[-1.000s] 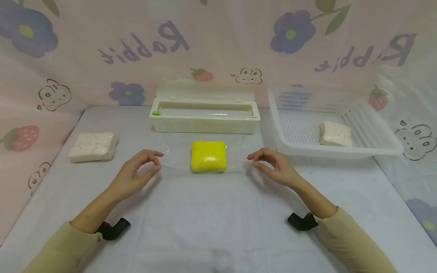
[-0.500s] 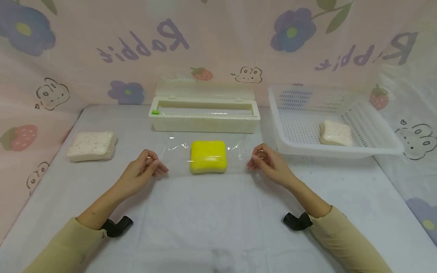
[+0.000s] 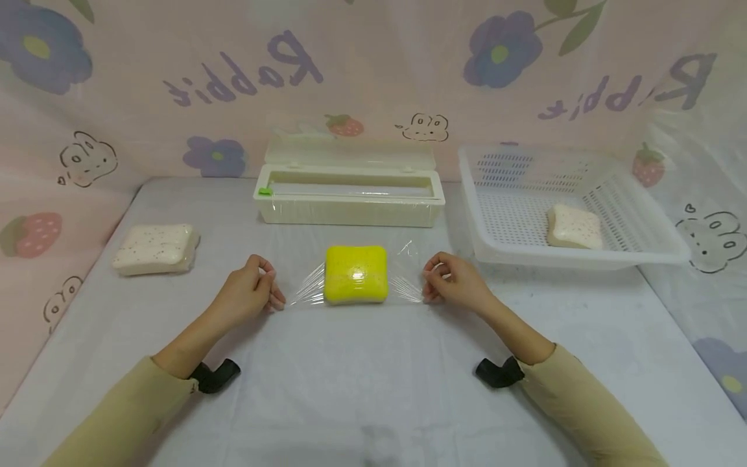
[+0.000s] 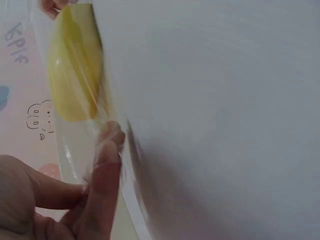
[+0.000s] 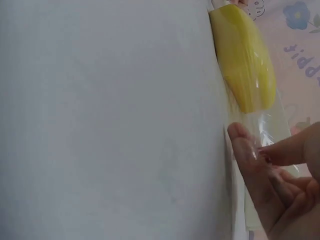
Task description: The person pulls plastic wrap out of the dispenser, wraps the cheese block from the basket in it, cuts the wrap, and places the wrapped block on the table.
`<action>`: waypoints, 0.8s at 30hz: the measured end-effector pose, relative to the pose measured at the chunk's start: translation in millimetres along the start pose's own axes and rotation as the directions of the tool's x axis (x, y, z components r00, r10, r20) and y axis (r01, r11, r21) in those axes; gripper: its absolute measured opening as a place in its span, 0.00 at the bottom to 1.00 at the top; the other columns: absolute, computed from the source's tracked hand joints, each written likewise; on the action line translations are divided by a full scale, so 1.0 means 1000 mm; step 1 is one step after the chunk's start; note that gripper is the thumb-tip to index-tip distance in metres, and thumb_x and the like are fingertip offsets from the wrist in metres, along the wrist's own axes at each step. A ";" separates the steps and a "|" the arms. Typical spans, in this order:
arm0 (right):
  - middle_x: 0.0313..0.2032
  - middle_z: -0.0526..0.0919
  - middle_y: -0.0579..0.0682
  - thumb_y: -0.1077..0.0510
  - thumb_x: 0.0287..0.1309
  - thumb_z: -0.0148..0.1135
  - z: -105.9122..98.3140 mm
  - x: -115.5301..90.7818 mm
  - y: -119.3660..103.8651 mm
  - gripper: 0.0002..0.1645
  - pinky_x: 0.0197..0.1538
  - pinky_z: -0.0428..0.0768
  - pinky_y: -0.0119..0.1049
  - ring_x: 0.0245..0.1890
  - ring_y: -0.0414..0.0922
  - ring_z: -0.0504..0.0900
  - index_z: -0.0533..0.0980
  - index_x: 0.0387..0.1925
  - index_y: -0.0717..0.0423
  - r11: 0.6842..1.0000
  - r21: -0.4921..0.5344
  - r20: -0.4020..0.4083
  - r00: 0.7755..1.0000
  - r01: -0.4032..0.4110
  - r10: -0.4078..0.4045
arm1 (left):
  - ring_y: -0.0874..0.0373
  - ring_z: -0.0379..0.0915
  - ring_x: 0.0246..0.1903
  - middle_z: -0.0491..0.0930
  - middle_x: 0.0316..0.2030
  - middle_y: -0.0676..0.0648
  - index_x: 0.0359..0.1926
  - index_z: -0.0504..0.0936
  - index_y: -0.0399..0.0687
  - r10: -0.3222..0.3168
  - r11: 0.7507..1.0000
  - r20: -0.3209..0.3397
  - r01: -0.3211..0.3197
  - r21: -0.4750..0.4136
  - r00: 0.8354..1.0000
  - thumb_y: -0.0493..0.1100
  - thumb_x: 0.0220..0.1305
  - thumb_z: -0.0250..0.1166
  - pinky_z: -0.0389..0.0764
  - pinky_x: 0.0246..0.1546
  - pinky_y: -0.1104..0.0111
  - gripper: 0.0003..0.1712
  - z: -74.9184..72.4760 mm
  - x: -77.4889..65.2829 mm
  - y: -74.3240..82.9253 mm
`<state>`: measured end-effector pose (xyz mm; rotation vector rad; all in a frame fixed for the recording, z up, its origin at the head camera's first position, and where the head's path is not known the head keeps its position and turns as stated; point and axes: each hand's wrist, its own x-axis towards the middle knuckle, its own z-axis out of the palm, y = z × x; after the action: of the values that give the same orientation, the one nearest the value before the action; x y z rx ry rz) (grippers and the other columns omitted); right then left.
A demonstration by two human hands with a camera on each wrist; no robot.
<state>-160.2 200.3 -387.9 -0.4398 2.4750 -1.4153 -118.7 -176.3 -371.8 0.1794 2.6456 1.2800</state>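
Note:
A yellow, soft-edged block (image 3: 356,274), shaped like a sponge or a bread slice, lies mid-table under clear plastic wrap (image 3: 403,282). The wrap runs back to the open cream dispenser box (image 3: 350,213) with a roll inside. My left hand (image 3: 248,290) pinches the wrap's near left corner between thumb and fingers; my right hand (image 3: 455,282) pinches the near right corner. Creases fan from the block's sides toward both hands. In the left wrist view the film stretches over the block (image 4: 75,65) to my fingertips (image 4: 109,150). The right wrist view shows the block (image 5: 245,60) likewise covered.
A white perforated basket (image 3: 574,256) stands at the right, holding a speckled cream-coloured block (image 3: 574,227). Another speckled block (image 3: 156,248), seemingly wrapped, lies on the left of the white-covered table (image 3: 350,389). A printed curtain (image 3: 373,78) hangs behind.
Both hands have come down and nearer with the wrap's edge, their fingers now closed on it. The film has drawn tight over the yellow block, which sits slightly nearer.

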 end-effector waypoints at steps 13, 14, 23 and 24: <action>0.20 0.81 0.48 0.67 0.62 0.57 -0.009 0.017 0.004 0.11 0.29 0.84 0.32 0.20 0.38 0.83 0.71 0.40 0.77 0.946 0.175 0.122 0.959 -0.273 0.254 | 0.63 0.76 0.17 0.82 0.22 0.42 0.42 0.70 0.25 -0.170 0.985 0.047 0.169 0.020 0.984 0.32 0.68 0.51 0.80 0.21 0.72 0.09 -0.003 0.017 -0.002; 0.20 0.81 0.48 0.68 0.62 0.56 -0.010 0.017 0.005 0.12 0.29 0.84 0.32 0.20 0.38 0.83 0.71 0.41 0.77 0.938 0.192 0.125 0.955 -0.288 0.268 | 0.63 0.76 0.16 0.82 0.22 0.42 0.42 0.70 0.24 -0.166 0.986 0.048 0.166 0.021 0.985 0.32 0.68 0.51 0.80 0.21 0.72 0.09 -0.003 0.016 -0.002; 0.26 0.85 0.48 0.65 0.61 0.60 -0.014 0.012 0.015 0.20 0.37 0.84 0.30 0.27 0.38 0.85 0.70 0.47 0.80 0.896 0.315 0.161 0.948 -0.312 0.273 | 0.63 0.80 0.27 0.81 0.30 0.44 0.50 0.68 0.24 -0.201 0.941 0.176 0.240 -0.238 0.964 0.36 0.71 0.51 0.84 0.32 0.71 0.15 -0.009 0.011 -0.013; 0.26 0.85 0.47 0.65 0.62 0.59 -0.015 0.012 0.016 0.19 0.38 0.84 0.30 0.28 0.37 0.85 0.71 0.48 0.79 0.887 0.342 0.167 0.949 -0.310 0.268 | 0.63 0.80 0.29 0.81 0.31 0.45 0.51 0.67 0.24 -0.203 0.922 0.211 0.260 -0.287 0.956 0.36 0.71 0.51 0.84 0.34 0.71 0.16 -0.012 0.010 -0.015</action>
<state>-178.5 215.4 -395.2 -0.0647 2.0178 -1.6181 -131.2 -192.8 -377.2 -0.0651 2.2019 1.4980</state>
